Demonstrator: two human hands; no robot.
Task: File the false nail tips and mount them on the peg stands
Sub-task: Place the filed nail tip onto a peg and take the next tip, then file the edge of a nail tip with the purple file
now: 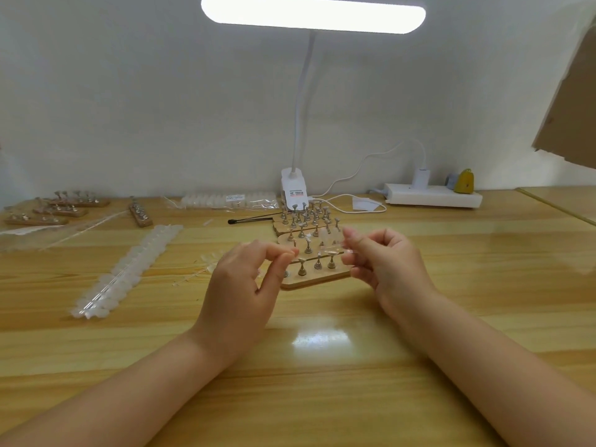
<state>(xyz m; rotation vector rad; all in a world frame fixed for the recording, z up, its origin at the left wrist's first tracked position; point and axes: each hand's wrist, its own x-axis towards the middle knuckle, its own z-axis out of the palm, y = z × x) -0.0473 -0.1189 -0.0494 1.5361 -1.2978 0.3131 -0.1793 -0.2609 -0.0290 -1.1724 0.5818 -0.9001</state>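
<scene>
Pale wood runs across the whole table, lit from above by a clip-on lamp against a plain white wall. I have both hands up over the nearest peg stand, a wooden strip with small metal pegs, most of them bare. More peg stands sit packed behind it, and a few others lie well apart at the far left. My right hand has its fingers curled and pinching a clear strip of nail tips that reaches out over the pegs. My left hand has thumb and forefinger drawn together near the strip's other end; whether they hold a tip I cannot tell. Long strips of spare tips lie on the table to the left, a dark-tipped tool further back. No file shows in either hand. I judge this the step of separating a single tip for mounting. Next calls for a small, careful twist to free one tip, then seating it squarely on a bare peg.
</scene>
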